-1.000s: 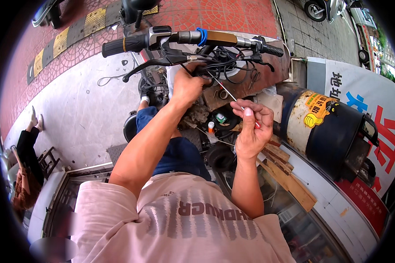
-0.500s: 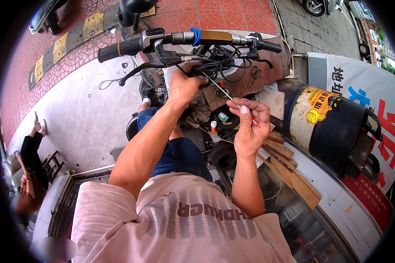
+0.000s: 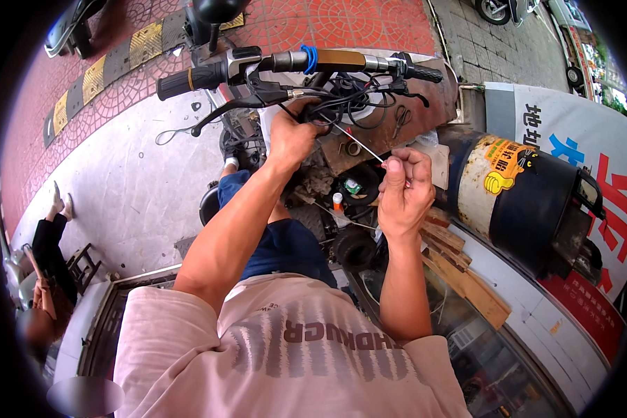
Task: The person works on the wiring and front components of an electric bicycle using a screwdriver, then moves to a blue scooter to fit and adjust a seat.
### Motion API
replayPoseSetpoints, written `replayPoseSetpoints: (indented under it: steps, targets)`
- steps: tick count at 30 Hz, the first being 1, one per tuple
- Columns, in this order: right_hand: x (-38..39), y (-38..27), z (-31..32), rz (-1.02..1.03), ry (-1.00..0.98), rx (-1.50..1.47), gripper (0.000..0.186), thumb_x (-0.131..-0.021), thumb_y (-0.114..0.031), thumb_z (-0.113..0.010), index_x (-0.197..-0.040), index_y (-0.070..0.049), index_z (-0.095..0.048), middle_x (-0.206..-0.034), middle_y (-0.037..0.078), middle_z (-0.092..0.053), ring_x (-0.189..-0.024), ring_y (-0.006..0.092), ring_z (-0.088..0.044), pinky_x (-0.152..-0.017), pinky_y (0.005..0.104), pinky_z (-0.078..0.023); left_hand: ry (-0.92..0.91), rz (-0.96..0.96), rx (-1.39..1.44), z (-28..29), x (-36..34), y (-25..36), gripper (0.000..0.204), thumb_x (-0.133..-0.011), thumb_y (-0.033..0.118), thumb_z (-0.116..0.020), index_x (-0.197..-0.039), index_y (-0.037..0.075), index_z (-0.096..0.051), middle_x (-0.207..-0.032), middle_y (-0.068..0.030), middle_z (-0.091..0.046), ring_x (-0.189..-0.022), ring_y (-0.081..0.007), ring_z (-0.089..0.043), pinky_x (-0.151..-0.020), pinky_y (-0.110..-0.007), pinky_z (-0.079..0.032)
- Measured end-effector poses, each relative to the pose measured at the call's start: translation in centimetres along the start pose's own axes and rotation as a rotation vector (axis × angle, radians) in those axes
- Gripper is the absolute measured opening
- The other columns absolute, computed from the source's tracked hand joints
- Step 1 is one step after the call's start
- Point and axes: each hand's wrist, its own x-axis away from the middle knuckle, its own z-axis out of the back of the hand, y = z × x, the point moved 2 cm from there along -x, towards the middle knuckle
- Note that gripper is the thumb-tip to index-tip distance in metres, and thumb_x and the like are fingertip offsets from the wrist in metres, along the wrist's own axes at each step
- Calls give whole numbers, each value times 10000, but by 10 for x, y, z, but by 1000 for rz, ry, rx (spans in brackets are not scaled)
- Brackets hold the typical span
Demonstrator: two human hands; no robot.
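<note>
A handlebar with black grips, brake levers and a blue tie crosses the upper middle. Beneath it, a bundle of black cables hangs in loops. My left hand reaches up to the bundle, its fingers closed round a dark part among the cables that I cannot make out. Right of it, my right hand pinches the handle end of a screwdriver, only a bit of red showing between the fingers. The thin metal shaft slants up-left, its far end by the cables near my left hand.
Scissors and a tape roll lie on a brown board. Below are an orange-and-white bottle, a black tyre and wooden planks. A rusty black drum stands right. Another person is at far left.
My right hand has moved a little right, away from the cables, and its spread fingers have curled in round the screwdriver's handle. My left hand stays where it was.
</note>
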Motion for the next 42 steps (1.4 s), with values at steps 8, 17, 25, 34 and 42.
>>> replayPoseSetpoints:
  steps: [8,17,25,34,42]
  targets:
    - [-3,18,14,-25,-48,330,331,-1017,-286,-665,-965,12,-531,-796,133,-652,-642,284,-636,-624,401,-497,-1,-11,4,0,0,0,465,-756,-139,-709,-1209,-39,-678,-1067,-93,-732,-930,-148,-676,-827,-278,-544]
    - [-1,23,9,-44,-26,325,304,-1024,-263,-642,-1030,24,-542,-842,139,-649,-633,235,-606,-629,381,-484,9,-77,-166,0,-3,2,423,-787,-126,-704,-1203,-51,-681,-1060,-73,-730,-935,-123,-663,-847,-266,-532]
    - [1,10,2,76,51,217,318,-1047,-276,-602,-919,14,-578,-791,97,-662,-618,161,-644,-599,319,-507,46,-117,-156,-2,2,0,395,-806,-98,-709,-1199,-56,-686,-1083,-86,-743,-968,-136,-661,-872,-285,-522]
    - [0,6,-7,120,96,125,329,-1058,-281,-588,-944,26,-563,-818,86,-640,-623,128,-601,-581,285,-492,82,-154,-168,1,1,-5,322,-820,8,-732,-1141,-15,-724,-960,-93,-773,-874,-127,-669,-803,-306,-531]
    - [-4,11,-10,283,173,81,328,-1063,-281,-585,-920,13,-563,-721,65,-613,-597,123,-571,-597,282,-481,72,-108,-262,1,8,11,376,-806,-49,-727,-1178,-3,-701,-1041,-91,-760,-962,-143,-661,-878,-306,-515]
